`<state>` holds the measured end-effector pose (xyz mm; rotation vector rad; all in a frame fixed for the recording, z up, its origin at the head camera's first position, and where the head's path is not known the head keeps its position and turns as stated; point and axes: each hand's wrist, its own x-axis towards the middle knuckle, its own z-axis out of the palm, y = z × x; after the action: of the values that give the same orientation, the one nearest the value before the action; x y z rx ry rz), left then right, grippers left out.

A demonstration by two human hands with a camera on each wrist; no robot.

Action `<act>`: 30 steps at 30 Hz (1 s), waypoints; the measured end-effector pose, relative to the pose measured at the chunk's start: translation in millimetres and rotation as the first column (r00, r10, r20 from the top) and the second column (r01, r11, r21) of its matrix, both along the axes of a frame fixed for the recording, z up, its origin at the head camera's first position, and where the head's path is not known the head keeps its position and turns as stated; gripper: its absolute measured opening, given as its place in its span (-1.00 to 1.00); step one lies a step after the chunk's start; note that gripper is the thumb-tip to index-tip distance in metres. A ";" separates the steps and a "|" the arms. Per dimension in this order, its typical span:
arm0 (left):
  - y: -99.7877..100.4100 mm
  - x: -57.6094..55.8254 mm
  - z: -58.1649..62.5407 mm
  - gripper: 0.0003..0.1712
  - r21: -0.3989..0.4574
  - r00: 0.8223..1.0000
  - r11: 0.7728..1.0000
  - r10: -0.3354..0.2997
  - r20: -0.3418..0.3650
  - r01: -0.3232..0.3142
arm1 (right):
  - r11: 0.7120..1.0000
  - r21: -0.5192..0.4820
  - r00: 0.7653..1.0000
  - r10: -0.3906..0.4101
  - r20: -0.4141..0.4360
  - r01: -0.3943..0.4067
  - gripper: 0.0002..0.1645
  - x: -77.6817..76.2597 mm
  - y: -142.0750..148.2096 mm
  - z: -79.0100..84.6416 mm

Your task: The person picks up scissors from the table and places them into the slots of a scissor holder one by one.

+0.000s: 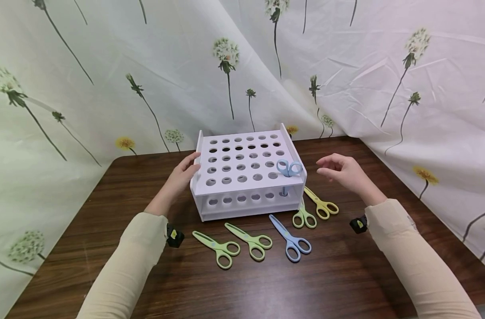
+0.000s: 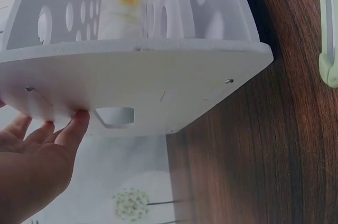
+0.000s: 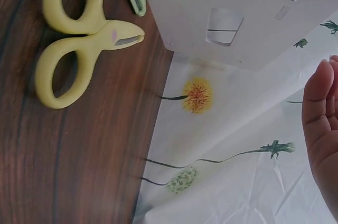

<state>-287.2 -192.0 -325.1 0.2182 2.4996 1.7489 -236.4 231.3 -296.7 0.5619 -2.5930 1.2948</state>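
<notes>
Perforated white rack [image 1: 248,186]: set on the dark wood-grain table [image 1: 166,283], backed by a floral cloth [image 1: 186,97].
Left hand [image 1: 181,173]: its loosely spread fingertips are rested against the rack's left side panel [image 2: 174,76].
Right hand [image 1: 343,172]: held in the air, apart from the rack's right side, its fingers bent loosely toward the thumb (whether the tips meet cannot be told).
Upright blue scissors [image 1: 288,173]: slotted blades-down at the rack's right front corner, handles left above the top panel.
Flat blue scissors [image 1: 289,238]: laid in front of the rack.
Green scissors [image 1: 252,239]: two are laid front-left, one by the right front corner.
Yellow scissors [image 1: 321,204]: placed just right of that corner.
</notes>
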 end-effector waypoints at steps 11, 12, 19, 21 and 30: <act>-0.2 0.6 -2.1 -0.41 -0.012 1.000 1.000 0.015 -0.011 -0.016 | 1.000 0.009 0.999 -0.010 0.039 0.010 -0.74 -11.1 21.4 -26.3; -0.2 0.6 -2.2 -0.41 -0.015 1.000 1.000 0.015 -0.011 -0.015 | 1.000 0.006 0.999 -0.009 0.042 0.009 -0.73 -13.2 24.0 -30.1; -0.7 1.3 -2.1 -0.41 -0.028 1.000 1.000 0.008 -0.003 -0.008 | 1.000 -0.003 0.997 0.009 0.077 -0.009 -0.69 -17.1 33.7 -44.8; -0.4 1.4 -1.9 -0.41 -0.024 1.000 1.000 0.009 -0.004 -0.009 | 1.000 0.007 0.996 0.013 0.089 -0.014 -0.69 -16.4 35.4 -47.0; -0.5 0.5 -2.4 -0.42 -0.019 1.000 1.000 0.010 -0.013 -0.010 | 0.998 0.046 0.989 0.024 0.146 -0.031 -0.67 -16.1 43.3 -56.4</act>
<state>-286.6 -192.5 -327.6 0.2163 2.5298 1.7315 -252.5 274.6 -353.1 0.5313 -2.7502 1.3318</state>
